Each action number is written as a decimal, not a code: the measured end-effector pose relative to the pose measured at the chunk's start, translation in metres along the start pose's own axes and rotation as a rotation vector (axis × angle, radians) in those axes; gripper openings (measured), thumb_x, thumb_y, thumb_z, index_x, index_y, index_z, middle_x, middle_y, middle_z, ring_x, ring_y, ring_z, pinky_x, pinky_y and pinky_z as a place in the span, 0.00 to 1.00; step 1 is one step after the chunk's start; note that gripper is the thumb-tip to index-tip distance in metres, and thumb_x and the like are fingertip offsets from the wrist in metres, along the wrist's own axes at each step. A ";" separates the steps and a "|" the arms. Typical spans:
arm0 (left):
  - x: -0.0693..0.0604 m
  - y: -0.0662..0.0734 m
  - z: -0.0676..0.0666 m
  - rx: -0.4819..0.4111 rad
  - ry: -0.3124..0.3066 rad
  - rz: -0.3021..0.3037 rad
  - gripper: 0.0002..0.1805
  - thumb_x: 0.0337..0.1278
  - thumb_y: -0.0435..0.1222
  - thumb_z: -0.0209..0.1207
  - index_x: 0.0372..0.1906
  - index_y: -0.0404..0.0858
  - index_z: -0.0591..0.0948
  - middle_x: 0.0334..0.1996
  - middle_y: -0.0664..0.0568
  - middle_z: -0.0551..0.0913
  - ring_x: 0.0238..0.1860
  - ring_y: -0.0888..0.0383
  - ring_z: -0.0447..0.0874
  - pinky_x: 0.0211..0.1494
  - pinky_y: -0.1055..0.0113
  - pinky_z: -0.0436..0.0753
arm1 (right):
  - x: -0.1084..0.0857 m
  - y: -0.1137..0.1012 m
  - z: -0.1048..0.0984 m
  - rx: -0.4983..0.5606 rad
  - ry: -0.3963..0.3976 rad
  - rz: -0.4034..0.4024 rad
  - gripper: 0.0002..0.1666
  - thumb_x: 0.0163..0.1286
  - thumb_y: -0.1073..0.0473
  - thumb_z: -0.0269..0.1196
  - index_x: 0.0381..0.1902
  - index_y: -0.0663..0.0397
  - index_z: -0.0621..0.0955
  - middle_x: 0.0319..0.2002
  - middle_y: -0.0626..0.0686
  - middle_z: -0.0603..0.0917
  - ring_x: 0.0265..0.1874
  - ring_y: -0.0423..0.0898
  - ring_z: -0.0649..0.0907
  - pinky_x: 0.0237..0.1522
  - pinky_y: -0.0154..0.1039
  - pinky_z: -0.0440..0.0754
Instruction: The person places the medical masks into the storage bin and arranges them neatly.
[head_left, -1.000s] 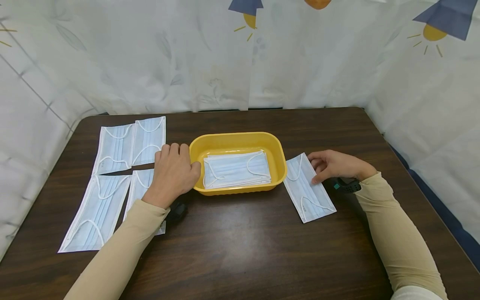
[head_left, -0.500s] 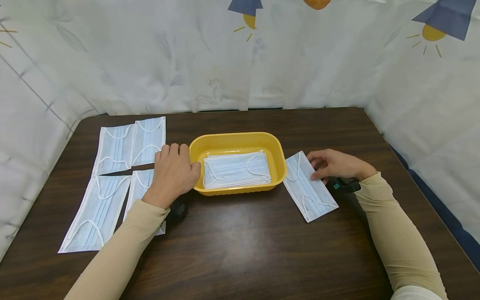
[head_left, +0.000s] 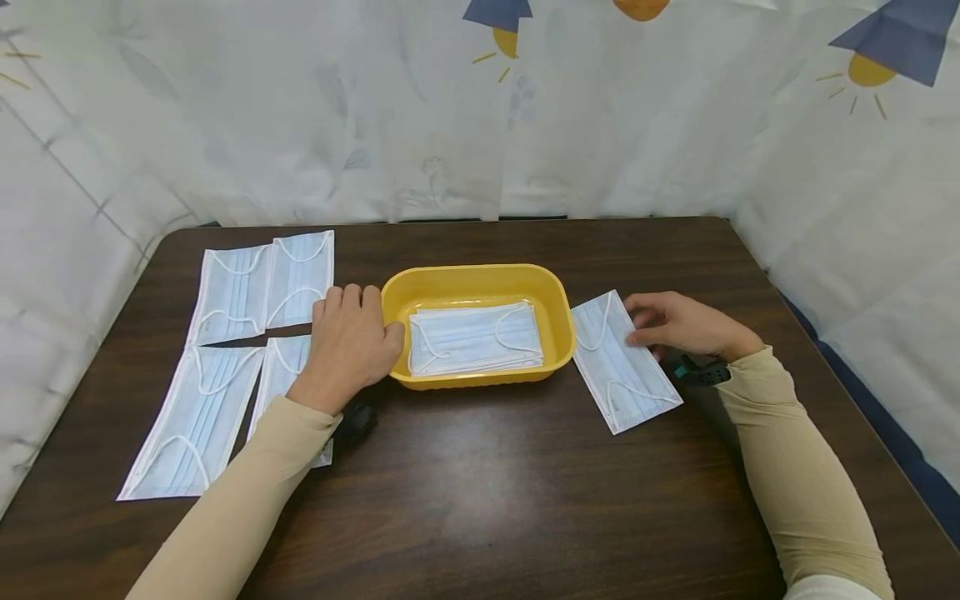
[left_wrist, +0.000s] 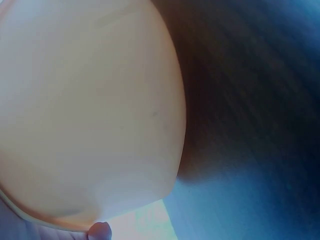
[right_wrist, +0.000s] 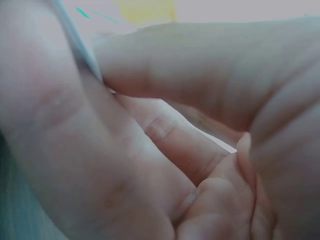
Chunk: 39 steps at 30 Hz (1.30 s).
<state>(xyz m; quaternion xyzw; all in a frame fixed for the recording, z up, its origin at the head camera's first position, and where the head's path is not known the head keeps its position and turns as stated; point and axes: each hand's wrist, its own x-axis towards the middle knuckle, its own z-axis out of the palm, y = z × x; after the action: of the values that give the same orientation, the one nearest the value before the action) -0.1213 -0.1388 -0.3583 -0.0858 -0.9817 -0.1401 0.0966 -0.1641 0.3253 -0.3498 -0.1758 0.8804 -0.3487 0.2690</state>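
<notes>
In the head view my left hand (head_left: 347, 346) grips the left end of a yellow plastic tray (head_left: 480, 382), thumb at the rim. The tray's wall (left_wrist: 95, 115) fills much of the left wrist view, with a fingertip at its edge. Inside the tray lies a stack of pale blue face masks (head_left: 476, 337) with white ear loops. Right of the tray, my right hand (head_left: 686, 323) pinches the right edge of a single face mask (head_left: 622, 367), which is tilted. The right wrist view shows the thumb and fingers close up, meeting at the mask's thin edge (right_wrist: 82, 45).
Several face masks (head_left: 213, 408) lie flat in two rows on the left of the dark wooden table (head_left: 480, 492). The left forearm covers part of one. A white patterned curtain (head_left: 420, 117) hangs behind the table and along its sides.
My right hand and the mask it pinches have shifted slightly toward the back of the table and to the right. The left hand and the tray stay in place.
</notes>
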 end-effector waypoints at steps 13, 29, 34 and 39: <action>0.003 0.003 0.001 0.017 -0.027 0.010 0.16 0.61 0.40 0.45 0.37 0.29 0.72 0.31 0.40 0.69 0.38 0.41 0.63 0.41 0.51 0.61 | -0.019 0.004 -0.009 0.027 0.132 0.019 0.23 0.73 0.56 0.66 0.62 0.53 0.75 0.44 0.57 0.88 0.30 0.44 0.86 0.35 0.44 0.88; -0.002 -0.001 0.002 0.022 0.002 0.007 0.15 0.60 0.40 0.46 0.36 0.29 0.73 0.30 0.40 0.70 0.37 0.41 0.64 0.40 0.52 0.62 | -0.030 -0.003 -0.025 0.065 0.172 -0.009 0.24 0.74 0.58 0.65 0.63 0.56 0.74 0.44 0.49 0.89 0.34 0.46 0.89 0.36 0.46 0.89; -0.002 -0.001 0.003 0.032 0.003 0.007 0.17 0.61 0.41 0.46 0.39 0.27 0.73 0.32 0.39 0.71 0.39 0.41 0.64 0.41 0.51 0.63 | -0.030 -0.011 -0.029 0.067 0.189 -0.017 0.22 0.73 0.59 0.65 0.62 0.55 0.75 0.43 0.49 0.90 0.34 0.47 0.90 0.36 0.46 0.90; -0.002 -0.001 0.003 0.034 0.020 0.010 0.18 0.61 0.41 0.46 0.39 0.27 0.74 0.32 0.39 0.71 0.39 0.40 0.65 0.41 0.50 0.64 | -0.026 -0.020 -0.033 0.045 0.221 -0.017 0.20 0.73 0.59 0.66 0.60 0.53 0.77 0.43 0.48 0.91 0.35 0.47 0.90 0.37 0.45 0.89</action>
<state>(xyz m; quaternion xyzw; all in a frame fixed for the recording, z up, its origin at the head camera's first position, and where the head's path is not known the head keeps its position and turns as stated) -0.1198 -0.1397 -0.3618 -0.0874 -0.9825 -0.1237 0.1087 -0.1612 0.3413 -0.3059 -0.1377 0.8951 -0.3879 0.1712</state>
